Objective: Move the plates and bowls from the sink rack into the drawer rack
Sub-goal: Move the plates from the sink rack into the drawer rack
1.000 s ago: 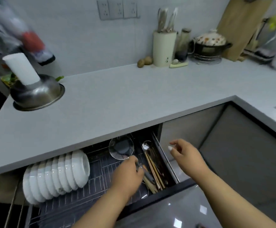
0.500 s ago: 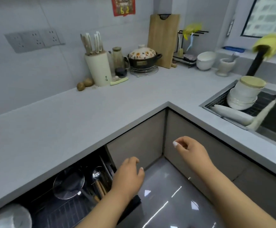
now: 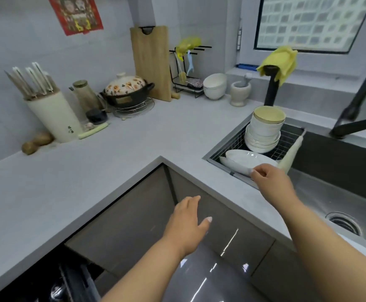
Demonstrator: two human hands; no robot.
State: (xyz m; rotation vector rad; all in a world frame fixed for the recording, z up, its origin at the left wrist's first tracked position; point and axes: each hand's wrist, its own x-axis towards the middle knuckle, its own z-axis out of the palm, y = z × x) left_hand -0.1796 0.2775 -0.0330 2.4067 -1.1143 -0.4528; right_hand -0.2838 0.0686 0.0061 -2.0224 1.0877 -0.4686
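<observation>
The step in hand was the pick-up of another dish from the wire sink rack (image 3: 286,147), which sat in the left end of the steel sink (image 3: 330,192) set into the right-hand run of the grey desk (image 3: 134,149). The right hand (image 3: 269,177) reached over the desk's front edge to the near corner of the rack, its curled fingers (image 3: 256,171) at the rim of the shallow white oval plates (image 3: 243,160) that lay tilted along the rack's near side; contact appeared to be made at the rim, but whether a full pinch was closed could not be told. The left hand (image 3: 188,223) hung below the inner corner of the desk, in front of the grey cabinet doors (image 3: 134,214), fingers relaxed and spread, holding nothing. Behind the oval plates stood a stack of white round bowls (image 3: 262,136), topped by a pale yellow bowl (image 3: 269,115), upright in the far part of the rack. The dark pull-out drawer rack (image 3: 68,284) showed only as a sliver at the lower left, under the left-hand run of the desk and well apart from the sink. By this judgement the task was part-way, with the plates and the bowl stack left to transfer. The next move would call for a firm grip on the plate rim, probably with the left hand brought up to support the underside, a lift clear of the rack wire, and a carry round the desk corner to the drawer. The glazed plates would likely be slippery if wet.
</observation>
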